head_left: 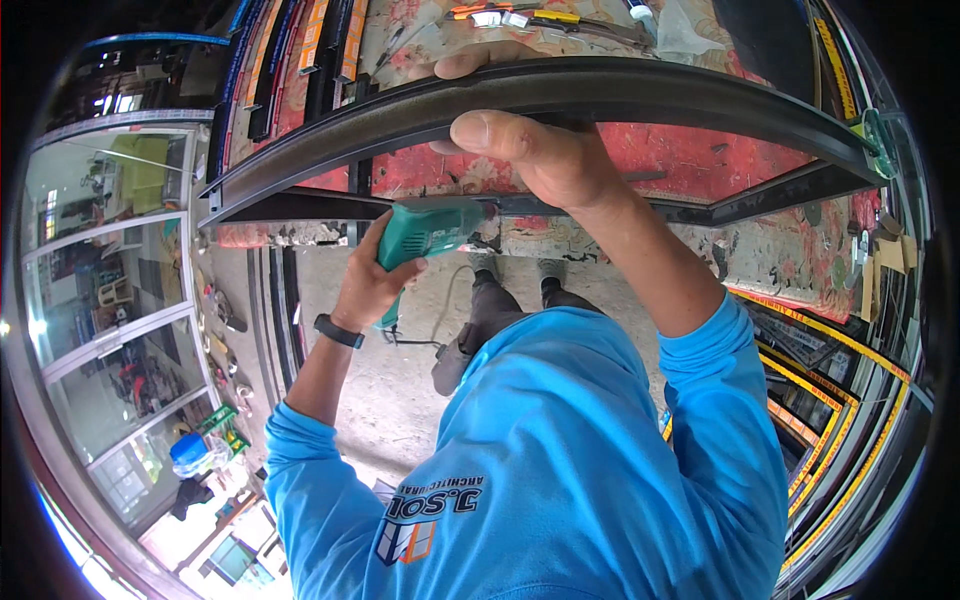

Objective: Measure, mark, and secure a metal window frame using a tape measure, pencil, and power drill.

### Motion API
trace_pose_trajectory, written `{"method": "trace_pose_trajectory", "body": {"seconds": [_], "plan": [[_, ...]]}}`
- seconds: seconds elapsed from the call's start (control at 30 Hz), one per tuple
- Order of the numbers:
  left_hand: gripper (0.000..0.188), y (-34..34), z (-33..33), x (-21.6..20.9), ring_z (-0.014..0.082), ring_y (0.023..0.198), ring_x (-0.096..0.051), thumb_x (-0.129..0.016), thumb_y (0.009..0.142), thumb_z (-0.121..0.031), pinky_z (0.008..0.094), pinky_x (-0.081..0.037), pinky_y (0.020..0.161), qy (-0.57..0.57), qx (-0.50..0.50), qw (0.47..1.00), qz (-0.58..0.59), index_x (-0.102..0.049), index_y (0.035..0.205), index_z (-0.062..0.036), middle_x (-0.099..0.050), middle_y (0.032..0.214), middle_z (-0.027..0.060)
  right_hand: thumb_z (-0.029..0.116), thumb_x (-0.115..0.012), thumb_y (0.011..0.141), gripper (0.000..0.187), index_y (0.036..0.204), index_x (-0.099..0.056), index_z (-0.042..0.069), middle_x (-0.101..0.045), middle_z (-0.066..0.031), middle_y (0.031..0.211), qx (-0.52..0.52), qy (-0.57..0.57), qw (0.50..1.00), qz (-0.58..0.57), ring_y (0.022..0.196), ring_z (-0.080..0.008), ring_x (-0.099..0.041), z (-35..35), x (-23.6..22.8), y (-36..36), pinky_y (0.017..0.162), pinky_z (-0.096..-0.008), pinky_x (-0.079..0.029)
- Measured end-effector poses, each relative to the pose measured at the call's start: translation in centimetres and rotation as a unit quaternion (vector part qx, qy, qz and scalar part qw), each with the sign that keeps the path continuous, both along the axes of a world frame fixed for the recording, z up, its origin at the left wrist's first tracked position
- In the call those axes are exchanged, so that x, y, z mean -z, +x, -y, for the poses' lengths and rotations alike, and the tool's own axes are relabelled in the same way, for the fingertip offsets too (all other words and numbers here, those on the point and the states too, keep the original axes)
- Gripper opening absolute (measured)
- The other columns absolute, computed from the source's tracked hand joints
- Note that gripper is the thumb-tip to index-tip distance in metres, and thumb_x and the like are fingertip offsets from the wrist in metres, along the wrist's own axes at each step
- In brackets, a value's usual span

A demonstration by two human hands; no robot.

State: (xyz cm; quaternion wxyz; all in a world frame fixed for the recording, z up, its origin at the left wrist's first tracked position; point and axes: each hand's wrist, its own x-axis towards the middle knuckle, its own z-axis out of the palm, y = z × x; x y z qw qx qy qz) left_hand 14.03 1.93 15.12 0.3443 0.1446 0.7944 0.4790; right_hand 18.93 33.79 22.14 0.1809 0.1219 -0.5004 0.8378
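Gripping a green drill (430,232) in the left hand (372,285), fingers wrapped tight round its body, nose pointed sideways under the near rail of a dark metal frame (620,95). Bit and contact point hidden behind the rail; cannot tell if it is biting. Right hand (545,155) clamps over that rail near its middle, thumb on the near face, fingertips curled over the far side. Frame lies along the near edge of a red patterned bench (690,160), its corners overhanging left and right. Black wristband (338,331) on the left wrist. Drill cord (440,310) trails down toward the floor by the feet. Loose hand tools (520,17) at the bench's far edge.

Risks, as judged: right hand sits just beside the drill nose, so a skating bit could catch fingers. Frame held by one hand only; torque could twist it off the edge. Cord near feet could snag.
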Motion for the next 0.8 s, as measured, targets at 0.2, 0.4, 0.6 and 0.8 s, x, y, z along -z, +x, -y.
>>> {"method": "trace_pose_trajectory", "body": {"seconds": [0.2, 0.4, 0.6, 0.8], "plan": [[0.091, -0.8, -2.7, -1.8, 0.0278, 0.105, -0.080, -0.090, 0.091, -0.011, 0.0405, -0.062, 0.093, -0.046, 0.137, 0.982, -0.119, -0.043, 0.168, 0.0001, -0.079, 0.124, 0.0213, 0.015, -0.089, 0.091, 0.042, 0.130, -0.079, 0.003, -0.082, -0.0094, 0.121, 0.028, -0.036, 0.998, -0.037, 0.111, -0.0181, -0.080, 1.0, 0.3, -0.5, 0.104, -0.0362, -0.065], [0.091, -0.5, -2.5, -2.8, 0.0359, 0.111, -0.082, -0.089, 0.090, -0.011, 0.0434, -0.061, 0.098, -0.070, 0.241, 0.946, -0.204, -0.044, 0.169, -0.0070, -0.079, 0.119, 0.0283, 0.012, -0.088, 0.091, 0.044, 0.133, -0.077, 0.002, -0.083, -0.0112, 0.119, 0.030, -0.021, 0.999, -0.039, 0.110, -0.0187, -0.081, 0.6, 0.1, -0.4, 0.105, -0.0358, -0.066], [0.087, -1.5, -2.6, -3.5, 0.0304, 0.117, -0.080, -0.089, 0.092, -0.010, 0.0418, -0.059, 0.104, -0.141, 0.177, 0.964, -0.138, -0.044, 0.167, -0.0020, -0.079, 0.128, 0.0248, 0.012, -0.085, 0.091, 0.048, 0.136, -0.074, 0.001, -0.081, -0.0127, 0.120, -0.001, -0.025, 0.999, -0.032, 0.115, -0.0198, -0.079, 0.7, -0.3, 0.2, 0.106, -0.0368, -0.064], [0.086, -0.3, -3.6, -3.6, 0.0465, 0.113, -0.080, -0.087, 0.091, -0.010, 0.0487, -0.062, 0.093, -0.068, 0.215, 0.954, -0.197, -0.046, 0.166, -0.0052, -0.079, 0.118, 0.0316, 0.012, -0.082, 0.090, 0.047, 0.135, -0.074, 0.001, -0.079, -0.0101, 0.123, -0.013, -0.013, 1.000, 0.002, 0.118, -0.0186, -0.076, 0.5, -0.3, 0.6, 0.104, -0.0362, -0.063]]}}
